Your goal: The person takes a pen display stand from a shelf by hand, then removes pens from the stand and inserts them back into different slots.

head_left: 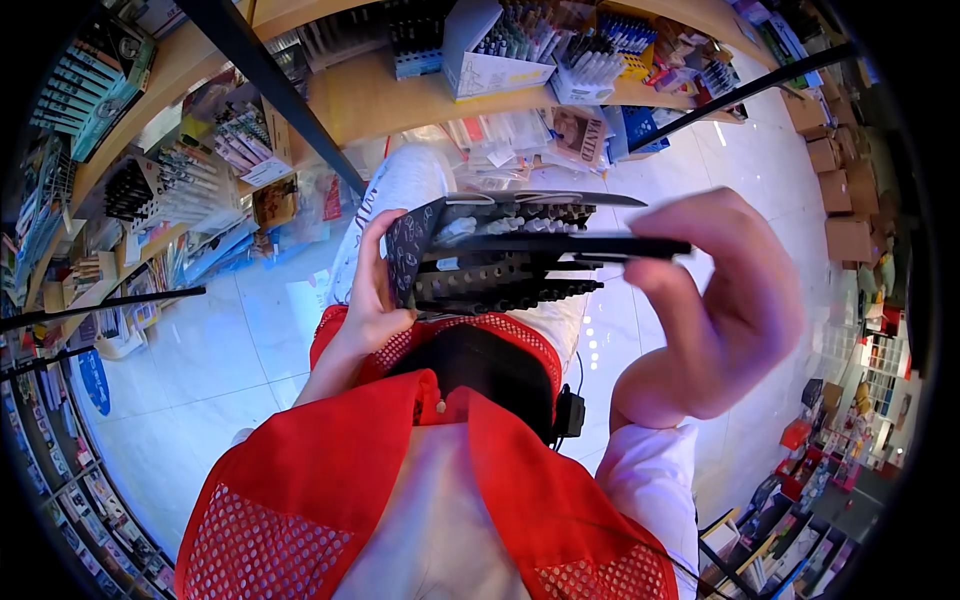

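Observation:
My left hand [374, 300] is wrapped around the side of a dark patterned pen box [413, 250], held in front of my waist and tilted so its open top faces right. Rows of black pens [530, 296] stand in a holed rack inside it, with some clear plastic wrap [470, 228] among them. Between the thumb and bent fingers of my right hand [735, 300] is the end of a black pen [640, 246]. That pen stretches left across the box opening; whether its far end still sits in the rack I cannot tell.
Wooden shelves [350, 105] with a white pen box [490, 50] and other pen holders curve around the front and left. Plastic-wrapped packets [500, 135] lie below. Cardboard boxes [848, 200] are stacked at the right. Dark metal posts [275, 90] cross the shelves. Pale tiles [230, 330] cover the floor.

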The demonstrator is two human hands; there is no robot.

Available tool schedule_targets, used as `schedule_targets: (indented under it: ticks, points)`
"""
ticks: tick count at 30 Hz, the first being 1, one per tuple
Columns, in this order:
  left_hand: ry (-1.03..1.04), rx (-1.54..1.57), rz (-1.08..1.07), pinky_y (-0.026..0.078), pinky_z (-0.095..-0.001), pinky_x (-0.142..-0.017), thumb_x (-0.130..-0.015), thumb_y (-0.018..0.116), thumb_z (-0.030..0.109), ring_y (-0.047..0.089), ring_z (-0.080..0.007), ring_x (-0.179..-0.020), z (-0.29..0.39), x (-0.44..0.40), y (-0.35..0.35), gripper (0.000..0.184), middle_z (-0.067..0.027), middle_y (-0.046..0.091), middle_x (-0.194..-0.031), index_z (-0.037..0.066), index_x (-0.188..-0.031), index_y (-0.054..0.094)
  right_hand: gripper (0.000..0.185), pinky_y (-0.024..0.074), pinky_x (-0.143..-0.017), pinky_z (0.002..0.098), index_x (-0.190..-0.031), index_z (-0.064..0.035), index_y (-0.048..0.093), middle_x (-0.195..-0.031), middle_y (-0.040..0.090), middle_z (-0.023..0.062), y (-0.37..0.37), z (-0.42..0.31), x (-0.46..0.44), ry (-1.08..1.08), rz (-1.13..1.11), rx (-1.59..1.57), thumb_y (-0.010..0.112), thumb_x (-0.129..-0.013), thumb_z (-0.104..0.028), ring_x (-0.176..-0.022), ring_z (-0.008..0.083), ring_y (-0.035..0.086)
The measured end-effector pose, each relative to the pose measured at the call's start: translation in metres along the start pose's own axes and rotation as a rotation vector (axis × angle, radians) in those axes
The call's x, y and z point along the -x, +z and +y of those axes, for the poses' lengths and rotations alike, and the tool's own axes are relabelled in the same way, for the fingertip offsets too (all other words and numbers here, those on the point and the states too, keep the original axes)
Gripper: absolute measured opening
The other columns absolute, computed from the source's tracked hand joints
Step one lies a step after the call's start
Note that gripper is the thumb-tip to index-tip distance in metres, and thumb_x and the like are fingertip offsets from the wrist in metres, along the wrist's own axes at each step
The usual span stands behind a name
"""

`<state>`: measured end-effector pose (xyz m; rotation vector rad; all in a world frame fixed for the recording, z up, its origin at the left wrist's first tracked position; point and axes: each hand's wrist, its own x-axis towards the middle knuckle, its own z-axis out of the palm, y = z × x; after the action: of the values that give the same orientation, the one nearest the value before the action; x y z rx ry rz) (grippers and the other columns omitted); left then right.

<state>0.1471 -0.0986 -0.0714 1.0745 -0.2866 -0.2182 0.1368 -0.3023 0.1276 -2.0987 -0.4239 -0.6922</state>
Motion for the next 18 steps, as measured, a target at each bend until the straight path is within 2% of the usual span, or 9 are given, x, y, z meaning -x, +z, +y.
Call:
schedule_targets:
  ticks: [2, 6, 10, 13, 18]
  points:
    - [-0.013, -0.011, 0.001, 0.033, -0.0318, -0.101, -0.055, 0.057, 0.002, 0.042, -0.0223, -0.121, -0.005, 0.001, -0.002, 0.093, -0.0135, 0.037, -0.129, 0.001, -0.139, 0.018, 0.019, 0.0389, -0.055, 0.0236, -0.073, 0.0050, 0.059, -0.065, 0.058, 0.0093, -0.015, 0.000, 0.003, 0.017, -0.033, 0.000, 0.070, -0.057, 0.007, -0.059, 0.0160, 0.053]
    - [0.002, 0.121, 0.010, 0.035, -0.0338, -0.101, -0.056, 0.060, 0.005, 0.042, -0.0237, -0.122, -0.001, 0.000, 0.002, 0.093, -0.0135, 0.037, -0.131, 0.001, -0.138, 0.018, 0.016, 0.0416, -0.047, 0.0217, -0.069, 0.0012, 0.061, -0.061, 0.059, 0.0067, -0.020, 0.013, 0.016, 0.040, -0.028, 0.095, 0.076, -0.063, 0.003, -0.051, 0.0140, 0.054]
    - [-0.012, 0.148, 0.031, 0.032, -0.0367, -0.104, -0.059, 0.069, 0.014, 0.037, -0.0269, -0.128, -0.007, 0.005, -0.010, 0.098, -0.0142, 0.031, -0.137, 0.001, -0.140, 0.017, 0.020, 0.0413, -0.047, 0.0228, -0.068, -0.0001, 0.061, -0.061, 0.058, 0.0056, -0.029, 0.021, 0.029, 0.108, -0.060, 0.167, 0.080, -0.059, -0.001, -0.052, 0.0137, 0.054]
    - [0.079, 0.261, -0.111, 0.042, -0.0464, -0.098, -0.063, 0.077, 0.019, 0.044, -0.0322, -0.122, -0.015, 0.018, -0.024, 0.102, -0.0174, 0.036, -0.137, 0.006, -0.143, 0.015, 0.024, 0.0406, -0.046, 0.0242, -0.069, -0.0007, 0.062, -0.062, 0.058, 0.0055, -0.029, 0.027, 0.039, 0.027, -0.089, 0.138, 0.081, -0.057, -0.005, -0.052, 0.0156, 0.054]
    - [0.061, 0.185, -0.067, 0.040, -0.0406, -0.096, -0.061, 0.074, 0.017, 0.044, -0.0288, -0.121, -0.021, 0.030, -0.037, 0.102, -0.0150, 0.037, -0.136, 0.005, -0.143, 0.015, 0.025, 0.0391, -0.046, 0.0268, -0.070, -0.0022, 0.063, -0.061, 0.055, 0.0053, -0.022, 0.028, 0.042, 0.000, -0.136, 0.094, 0.081, -0.055, -0.010, -0.053, 0.0182, 0.053]
